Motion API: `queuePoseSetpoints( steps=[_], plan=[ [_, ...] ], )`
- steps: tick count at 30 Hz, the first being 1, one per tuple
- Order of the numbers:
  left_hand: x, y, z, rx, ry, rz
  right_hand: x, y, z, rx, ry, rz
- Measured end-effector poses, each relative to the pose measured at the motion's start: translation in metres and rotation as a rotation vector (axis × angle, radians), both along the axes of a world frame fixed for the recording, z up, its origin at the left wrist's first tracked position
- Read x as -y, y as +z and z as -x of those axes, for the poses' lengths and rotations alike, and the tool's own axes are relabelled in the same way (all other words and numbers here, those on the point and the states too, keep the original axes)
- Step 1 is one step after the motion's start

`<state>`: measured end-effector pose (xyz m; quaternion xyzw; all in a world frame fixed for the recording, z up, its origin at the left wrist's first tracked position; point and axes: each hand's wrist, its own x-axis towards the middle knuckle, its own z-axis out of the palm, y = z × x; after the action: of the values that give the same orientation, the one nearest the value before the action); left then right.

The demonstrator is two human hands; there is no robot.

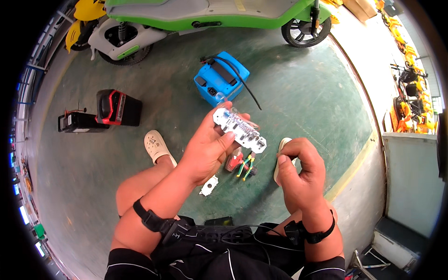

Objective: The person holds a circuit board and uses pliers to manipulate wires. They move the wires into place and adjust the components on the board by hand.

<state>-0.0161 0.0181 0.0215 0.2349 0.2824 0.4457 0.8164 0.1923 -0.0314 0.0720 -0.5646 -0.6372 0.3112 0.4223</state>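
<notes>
My left hand (203, 151) grips a white, elongated circuit board (240, 130) dotted with small dark parts, thumb on its face and fingers behind. A piece of clear plastic (221, 98) sticks up past the fingers. To the right, apart from the board, my right hand (304, 173) is closed with thumb and index finger pressed together; whatever it pinches is too small to make out. On the floor beneath the board lie pliers (246, 168) with green-and-yellow handles, beside a red tool (234, 160). A small white plate (209, 185) with a round hole lies below my left hand.
Farther ahead, a blue battery case (219, 79) with a black cable stands on the green floor (298, 93). A red-and-black battery (121, 107) and a black case (79, 122) stand at left. A green electric scooter (252, 18) spans the far side; a grey cabinet (410, 179) is at right.
</notes>
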Motion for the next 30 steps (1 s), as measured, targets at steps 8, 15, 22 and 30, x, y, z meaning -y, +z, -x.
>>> queuePoseSetpoints(
  steps=[8,15,22,30],
  plan=[
    [0.0,0.001,-0.004,0.012,-0.034,0.022,-0.002,0.001,-0.001,-0.216,-0.121,0.327],
    [0.001,0.002,-0.006,-0.004,-0.048,0.013,-0.004,-0.011,-0.006,-0.098,-0.125,0.189],
    [0.002,0.001,-0.007,0.004,-0.051,0.014,-0.005,-0.014,-0.005,0.015,-0.136,0.145],
    [-0.001,-0.004,-0.004,-0.041,-0.026,-0.033,-0.007,-0.023,0.006,0.006,-0.149,0.207]
  ],
)
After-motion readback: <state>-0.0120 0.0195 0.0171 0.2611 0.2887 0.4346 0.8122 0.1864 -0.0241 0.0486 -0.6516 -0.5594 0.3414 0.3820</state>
